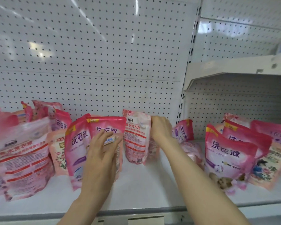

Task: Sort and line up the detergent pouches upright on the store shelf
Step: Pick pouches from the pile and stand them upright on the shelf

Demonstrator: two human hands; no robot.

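Pink detergent pouches stand on a white shelf (146, 189). My left hand (102, 153) lies with spread fingers against the front of a deep-pink pouch (109, 127) at centre left. My right hand (161, 129) grips the upper right edge of a pale pink and white pouch (135, 137) that stands upright at the centre. A flat pale pink pouch (191, 150) lies on the shelf behind my right forearm. A deep-pink pouch (225, 156) stands at the right.
A crowded cluster of pink pouches (23, 156) fills the left side, and several more (266, 153) lean at the right. White pegboard (104, 62) backs the shelf. A higher shelf (234, 75) juts out at upper right. A metal upright (185, 88) divides the bays.
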